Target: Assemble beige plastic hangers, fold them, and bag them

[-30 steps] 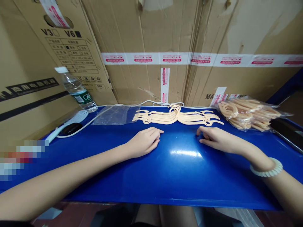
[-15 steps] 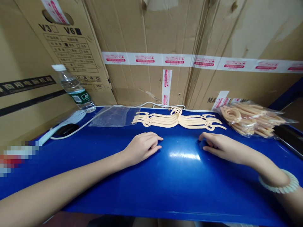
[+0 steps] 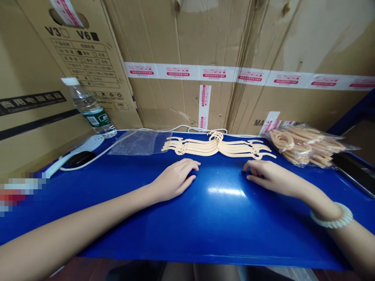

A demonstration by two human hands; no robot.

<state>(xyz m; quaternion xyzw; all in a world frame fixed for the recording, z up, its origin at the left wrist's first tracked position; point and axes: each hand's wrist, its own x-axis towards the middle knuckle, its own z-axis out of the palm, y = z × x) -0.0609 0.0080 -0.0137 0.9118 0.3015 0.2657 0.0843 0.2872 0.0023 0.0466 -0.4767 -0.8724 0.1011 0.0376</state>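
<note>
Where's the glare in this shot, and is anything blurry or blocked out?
Head view: bright glare on the blue table, between the left hand and the right hand; head view: small print on the V6 carton looks soft; head view: a pixelated patch hides something at the left edge.
</note>
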